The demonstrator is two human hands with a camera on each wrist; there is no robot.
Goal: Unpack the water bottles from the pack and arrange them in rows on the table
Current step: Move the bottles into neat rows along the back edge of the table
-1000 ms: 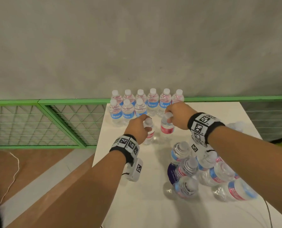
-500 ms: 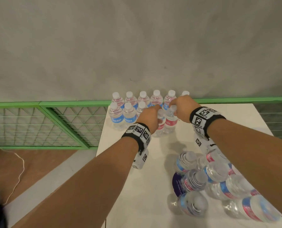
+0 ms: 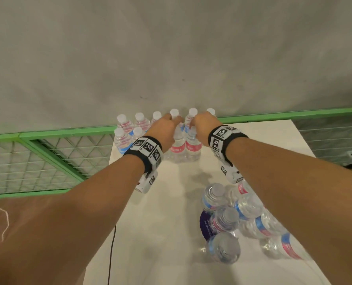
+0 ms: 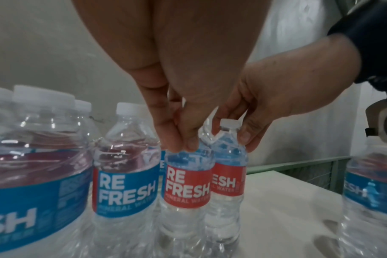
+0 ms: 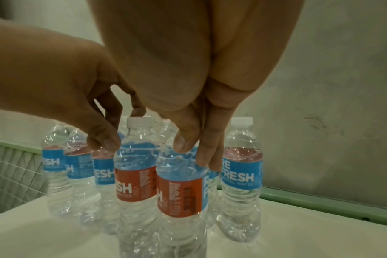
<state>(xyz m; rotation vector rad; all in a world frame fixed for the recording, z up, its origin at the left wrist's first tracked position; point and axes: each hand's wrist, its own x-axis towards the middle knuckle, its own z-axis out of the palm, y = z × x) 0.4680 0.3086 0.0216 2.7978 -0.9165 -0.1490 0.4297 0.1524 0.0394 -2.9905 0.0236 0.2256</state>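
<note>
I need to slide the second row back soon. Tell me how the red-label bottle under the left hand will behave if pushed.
The red-label bottle looks full, so probably heavyish. It stands tall on a narrow base; a high push likely tips it, a low one slides it across the smooth table. Its thin ribbed wall may dent. The left hand holds its top.

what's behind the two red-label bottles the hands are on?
Behind the two red-label bottles, the back row of bottles stands along the wall. The left hand and right hand cover its middle.
</note>
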